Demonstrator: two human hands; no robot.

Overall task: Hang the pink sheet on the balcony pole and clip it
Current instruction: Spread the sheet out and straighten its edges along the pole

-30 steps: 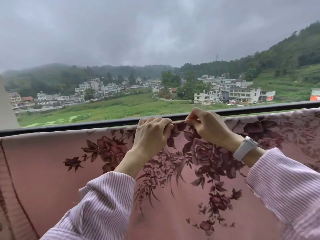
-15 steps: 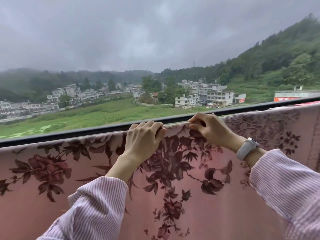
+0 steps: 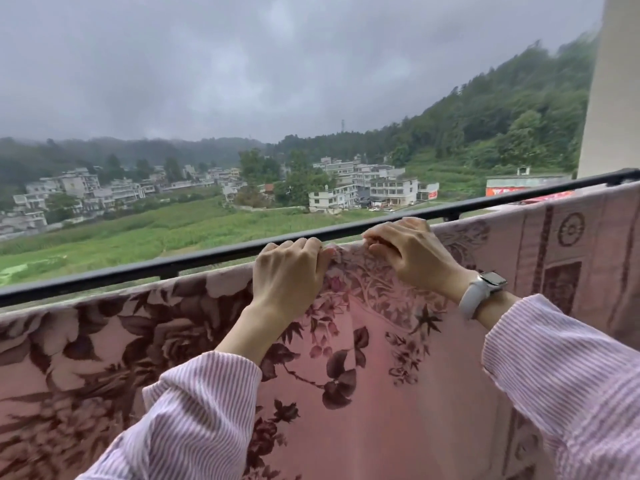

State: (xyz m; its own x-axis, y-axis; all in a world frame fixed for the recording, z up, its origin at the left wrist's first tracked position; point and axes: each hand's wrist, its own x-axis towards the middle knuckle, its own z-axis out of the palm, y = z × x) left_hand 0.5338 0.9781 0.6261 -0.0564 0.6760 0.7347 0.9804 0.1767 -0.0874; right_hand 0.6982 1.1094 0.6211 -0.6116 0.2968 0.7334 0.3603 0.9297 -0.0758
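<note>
The pink sheet (image 3: 381, 393) with dark red flowers hangs spread in front of me, its top edge running just below the black balcony pole (image 3: 121, 275). My left hand (image 3: 287, 275) grips the sheet's top edge with curled fingers. My right hand (image 3: 412, 254), a white watch on its wrist, grips the same edge a little to the right. Both hands sit close together, just under the pole. No clip is visible.
A pale pillar (image 3: 609, 98) stands at the right end of the pole. Beyond the railing lie green fields, white houses and a wooded hill under grey cloud.
The view and both hands have shifted right along the sheet's top edge. The sheet's bordered right end and the pillar have come into view.
</note>
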